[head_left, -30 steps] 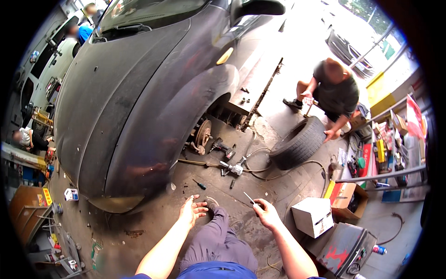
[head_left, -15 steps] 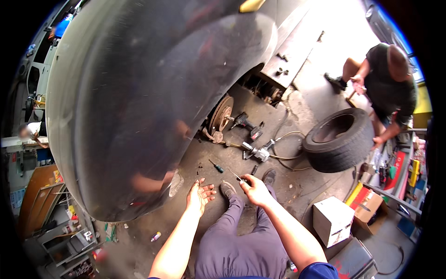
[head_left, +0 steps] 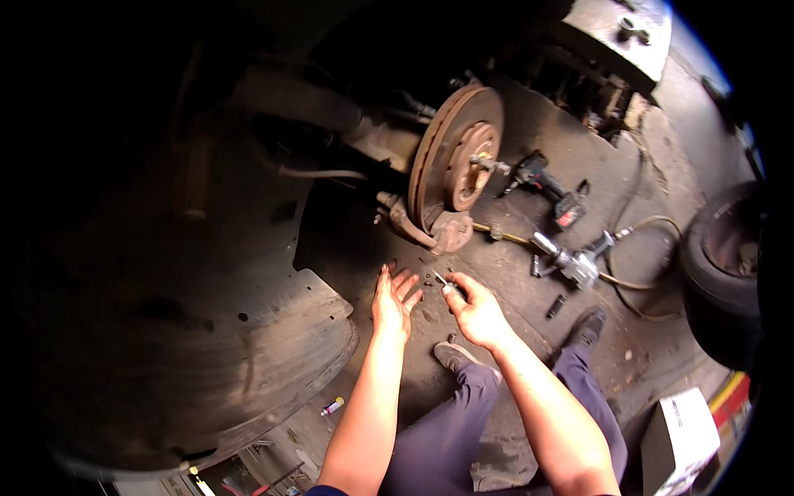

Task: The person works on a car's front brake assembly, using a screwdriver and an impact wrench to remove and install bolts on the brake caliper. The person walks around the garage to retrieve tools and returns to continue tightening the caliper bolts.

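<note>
Below the brake disc (head_left: pixel 483 112), my left hand (head_left: pixel 392 304) is raised with its fingers spread and holds nothing. Opposite it, my right hand (head_left: pixel 477 314) is closed around a thin-shafted screwdriver (head_left: pixel 439 277), whose tip points up and left. The fingers hide most of its handle. The rusty disc sits on a hub (head_left: pixel 470 178) with a stud sticking outward. At its lower edge is a rusty metal bracket (head_left: pixel 451 234). Neither hand touches the disc.
Right of the disc, a cordless impact wrench (head_left: pixel 546 188) and a silver air wrench (head_left: pixel 575 266) with a hose (head_left: pixel 633 285) lie on the floor. A black socket (head_left: pixel 557 306) is nearby. A tyre (head_left: pixel 724 273) and white box (head_left: pixel 680 438) stand right; the dark wheel-arch liner (head_left: pixel 248 331) hangs left.
My view has moved in under the wheel arch, so the disc looks larger and nearer. Both hands have come closer to it. The co-worker by the tyre is out of view.
</note>
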Tool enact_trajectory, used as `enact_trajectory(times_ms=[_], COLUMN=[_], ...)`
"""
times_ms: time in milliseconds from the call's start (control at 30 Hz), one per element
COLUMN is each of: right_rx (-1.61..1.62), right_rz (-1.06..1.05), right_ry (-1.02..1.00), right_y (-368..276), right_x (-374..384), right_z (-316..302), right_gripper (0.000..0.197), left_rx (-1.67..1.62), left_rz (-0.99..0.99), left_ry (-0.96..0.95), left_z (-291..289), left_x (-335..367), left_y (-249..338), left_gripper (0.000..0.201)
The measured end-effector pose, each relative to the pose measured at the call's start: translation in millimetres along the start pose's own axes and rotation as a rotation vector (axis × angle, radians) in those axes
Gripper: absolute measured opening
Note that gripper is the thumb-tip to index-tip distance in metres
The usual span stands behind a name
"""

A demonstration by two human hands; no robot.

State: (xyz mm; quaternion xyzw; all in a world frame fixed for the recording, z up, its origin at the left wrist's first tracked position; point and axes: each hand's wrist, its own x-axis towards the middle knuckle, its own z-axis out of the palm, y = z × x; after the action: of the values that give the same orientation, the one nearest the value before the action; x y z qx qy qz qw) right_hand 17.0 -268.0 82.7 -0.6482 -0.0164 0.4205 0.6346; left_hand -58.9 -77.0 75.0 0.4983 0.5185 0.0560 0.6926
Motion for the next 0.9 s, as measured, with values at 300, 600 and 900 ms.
enact_trajectory(times_ms=[300,600,900], right_rx=[0.116,0.097,-0.089], right_rz=[-0.414,-0.844,-0.939], right_ry=[0.138,0.12,0.168], right_y=[102.1,113.9,103.2], right_x=[127.1,202.1,187.9], right_z=[66.0,80.7,83.7], right_gripper=[0.02,0.044,0.045], left_rx=[-0.163,-0.347,-0.324], left_rz=[0.403,0.586,0.538], left_ry=[-0.158,-0.467,-0.307], left_z=[0.0,19.5,25.7], left_x=[151.4,213.9,204.8], left_y=[-27.8,-42.7,-42.4], left_gripper=[0.07,0.064,0.053])
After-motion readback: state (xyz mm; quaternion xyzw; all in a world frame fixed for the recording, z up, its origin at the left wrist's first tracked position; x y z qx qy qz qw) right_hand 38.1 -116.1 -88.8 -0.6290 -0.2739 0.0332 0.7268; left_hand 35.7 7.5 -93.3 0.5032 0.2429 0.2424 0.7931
